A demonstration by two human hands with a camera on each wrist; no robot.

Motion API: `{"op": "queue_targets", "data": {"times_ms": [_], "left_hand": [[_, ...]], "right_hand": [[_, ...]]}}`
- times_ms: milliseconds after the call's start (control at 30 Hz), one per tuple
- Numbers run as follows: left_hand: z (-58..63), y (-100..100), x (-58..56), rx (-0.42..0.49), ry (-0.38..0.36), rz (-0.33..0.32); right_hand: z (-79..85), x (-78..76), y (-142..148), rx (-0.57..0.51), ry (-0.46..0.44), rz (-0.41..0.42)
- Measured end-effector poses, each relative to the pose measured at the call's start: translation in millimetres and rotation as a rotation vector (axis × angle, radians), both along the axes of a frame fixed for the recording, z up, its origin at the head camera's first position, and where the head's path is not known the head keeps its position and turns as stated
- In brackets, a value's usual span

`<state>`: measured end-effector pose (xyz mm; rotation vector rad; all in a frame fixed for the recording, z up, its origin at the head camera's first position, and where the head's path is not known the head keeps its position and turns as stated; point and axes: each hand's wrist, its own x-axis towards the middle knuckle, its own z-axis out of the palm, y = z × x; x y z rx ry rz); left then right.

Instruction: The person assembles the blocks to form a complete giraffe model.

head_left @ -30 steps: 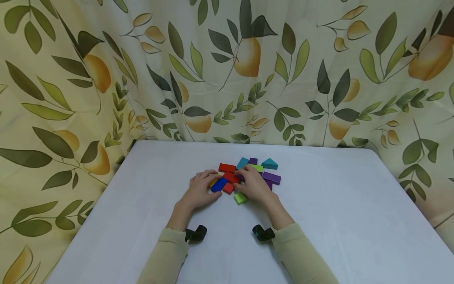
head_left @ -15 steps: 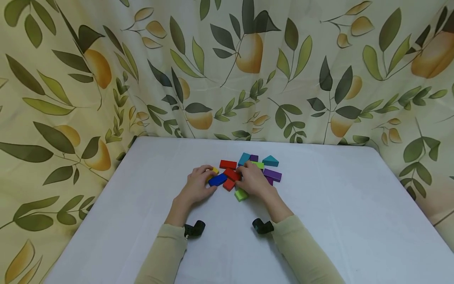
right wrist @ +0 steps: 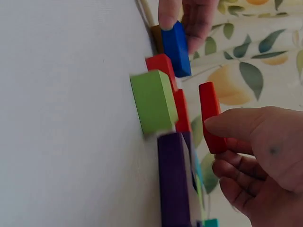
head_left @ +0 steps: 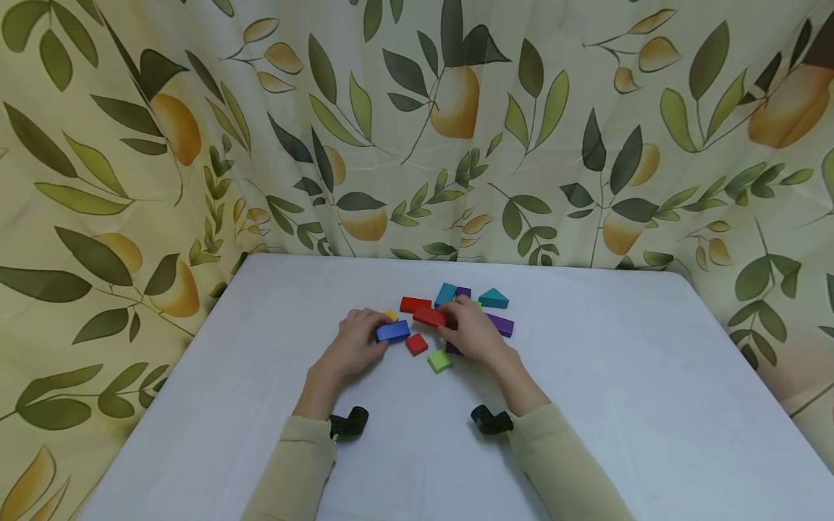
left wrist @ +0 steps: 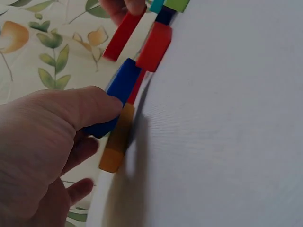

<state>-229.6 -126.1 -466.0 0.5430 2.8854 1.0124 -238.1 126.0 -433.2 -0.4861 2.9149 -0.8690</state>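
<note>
My left hand (head_left: 355,344) pinches a blue block (head_left: 393,331) between thumb and fingers, at the left side of a group of coloured blocks. In the left wrist view a yellow block (left wrist: 118,139) lies just beneath that blue block. A red block (right wrist: 212,118) is in my right hand (head_left: 477,329), pinched by thumb and fingertips and lifted off the table, as the right wrist view shows. Under and in front of the hands sit a small red block (head_left: 417,344) and a green block (head_left: 439,361). The right hand hides part of the group.
Behind the hands lie another red block (head_left: 415,305), a teal block (head_left: 446,294) and a teal triangle (head_left: 494,298). A purple block (head_left: 501,325) rests to the right of the right hand. The white table (head_left: 619,376) ends at a patterned curtain (head_left: 417,130).
My left hand has drawn the blue block leftward and turned it, and it now appears raised. The right hand has lifted the red block from among the others.
</note>
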Motion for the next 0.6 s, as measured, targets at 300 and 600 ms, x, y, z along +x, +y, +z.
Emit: {"op": "queue_targets", "data": {"times_ms": [300, 600], "left_hand": [[17.4, 1.7, 16.6, 0.053, -0.147, -0.117], [8.6, 19.9, 50.1, -0.022, -0.219, -0.282]], "right_hand": [[4.5, 32.9, 29.2, -0.034, 0.039, 0.042], [4.6, 73.0, 54.1, 0.002, 0.031, 0.089]]}}
